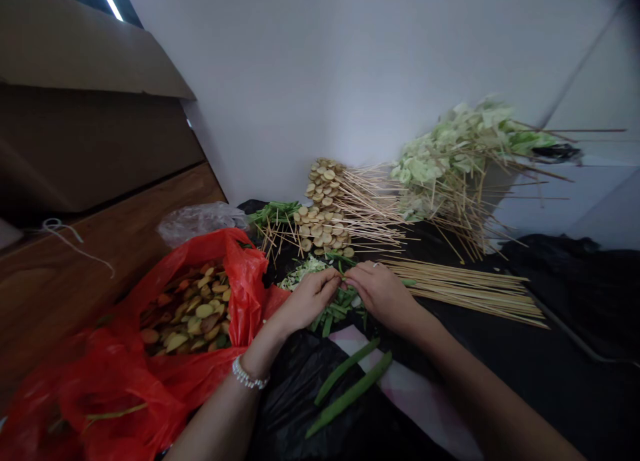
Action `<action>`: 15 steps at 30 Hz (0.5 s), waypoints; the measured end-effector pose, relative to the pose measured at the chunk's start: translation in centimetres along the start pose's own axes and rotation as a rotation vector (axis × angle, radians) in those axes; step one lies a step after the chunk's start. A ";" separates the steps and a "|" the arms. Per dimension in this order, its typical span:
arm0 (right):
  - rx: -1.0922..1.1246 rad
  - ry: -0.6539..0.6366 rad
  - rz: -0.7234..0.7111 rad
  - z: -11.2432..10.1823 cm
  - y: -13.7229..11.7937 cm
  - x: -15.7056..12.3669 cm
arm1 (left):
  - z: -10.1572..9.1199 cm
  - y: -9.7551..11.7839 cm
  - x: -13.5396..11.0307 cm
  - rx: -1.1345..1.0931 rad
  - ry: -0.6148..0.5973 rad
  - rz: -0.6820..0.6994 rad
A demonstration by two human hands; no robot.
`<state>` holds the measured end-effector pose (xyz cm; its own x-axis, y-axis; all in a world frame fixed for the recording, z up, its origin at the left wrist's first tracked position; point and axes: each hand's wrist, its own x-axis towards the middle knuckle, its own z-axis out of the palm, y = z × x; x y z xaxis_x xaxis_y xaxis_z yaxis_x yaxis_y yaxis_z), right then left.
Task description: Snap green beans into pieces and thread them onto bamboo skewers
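Note:
My left hand [315, 293] and my right hand [379, 291] meet fingertip to fingertip, both closed in a pinch. Between them is a green bean [341, 266], mostly hidden by the fingers; a green end pokes out past my right hand. Below the hands lies a heap of short cut bean pieces [336, 309], with pale shredded bits [306, 269] beside it. Two long whole green beans [353, 391] rest on the black plastic over my lap, next to a pink and white cloth [395, 374].
At left stands a red bag [245, 281] holding sliced potato pieces [204, 311]. Behind my hands lie skewered potato slices [325, 228], skewered green beans [275, 212] and skewered cabbage leaves [445, 148]. Bare bamboo skewers [470, 291] lie at right. A cardboard box [95, 134] stands back left.

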<state>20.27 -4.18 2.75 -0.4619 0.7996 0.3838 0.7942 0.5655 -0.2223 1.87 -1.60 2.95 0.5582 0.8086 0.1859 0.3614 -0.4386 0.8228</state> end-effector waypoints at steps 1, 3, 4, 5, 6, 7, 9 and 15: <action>-0.013 -0.002 -0.009 0.0 -0.1 0.0 | -0.1 0.0 0.0 0.018 -0.007 0.009; -0.018 0.010 -0.024 0.1 -0.2 0.0 | -0.2 -0.1 0.0 0.051 0.008 0.032; -0.007 0.028 -0.027 0.2 -0.3 0.0 | -0.1 -0.2 0.0 0.047 0.032 0.041; 0.013 0.053 -0.029 0.3 -0.5 0.0 | 0.0 -0.2 0.1 0.021 0.061 0.043; 0.036 0.086 -0.026 0.4 -0.6 0.0 | 0.1 -0.3 0.1 -0.035 0.092 0.032; 0.059 0.124 -0.021 0.6 -0.8 0.0 | 0.4 -0.3 0.2 -0.122 0.117 0.006; 0.096 0.203 -0.009 0.9 -1.2 0.0 | 1.0 -0.4 0.3 -0.370 0.146 -0.082; 0.079 0.307 0.014 1.5 -1.7 -0.1 | 2.0 0.1 0.3 -1.003 0.107 -0.313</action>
<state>18.35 -4.95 1.72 -0.3010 0.7155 0.6304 0.7607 0.5788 -0.2937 3.53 -2.17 2.03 0.4603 0.8815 -0.1052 -0.3327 0.2812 0.9001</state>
